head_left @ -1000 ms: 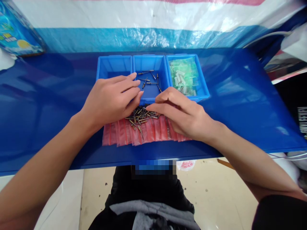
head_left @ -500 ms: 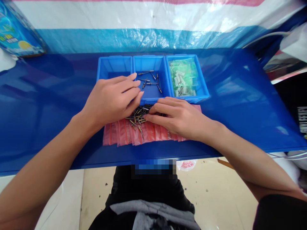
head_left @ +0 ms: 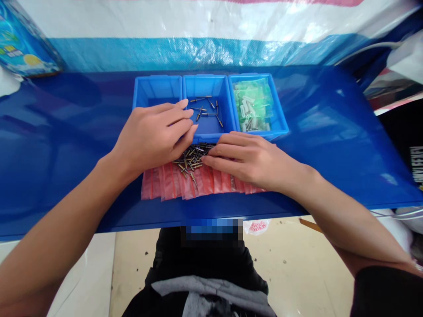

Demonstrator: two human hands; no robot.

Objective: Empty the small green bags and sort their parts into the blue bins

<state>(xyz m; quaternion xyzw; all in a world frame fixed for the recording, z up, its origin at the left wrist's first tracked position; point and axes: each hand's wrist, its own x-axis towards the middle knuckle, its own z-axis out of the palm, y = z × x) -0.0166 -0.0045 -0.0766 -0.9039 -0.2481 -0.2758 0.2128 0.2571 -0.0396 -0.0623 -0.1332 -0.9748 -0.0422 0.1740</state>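
The left hand [head_left: 153, 134] lies half-open and relaxed, its fingers curved over the front rim of the middle bin, with no grip on anything that can be seen. The right hand [head_left: 254, 160] lies flatter, fingers close together, their tips at the right edge of a loose pile of rivets [head_left: 193, 157]; no rivet shows pinched between them, though the fingers may hide one. The pile sits between the hands on a row of overlapping pink bags [head_left: 185, 184], just in front of the bins. Three blue bins stand side by side on the desk [head_left: 66, 132]: the left bin [head_left: 157, 90] shows only bare blue surfaces past the hand, the middle bin [head_left: 208, 88] holds a few scattered rivets [head_left: 205, 110], and the right bin [head_left: 254, 105] holds green-tinted clear bags [head_left: 253, 105] of pale parts. Beyond the desk hangs a striped plastic sheet [head_left: 198, 53]. Below it, a bag on the floor [head_left: 256, 227] carries red lettering, and a dark item at the right edge [head_left: 417, 165] carries pale lettering; neither can be read.
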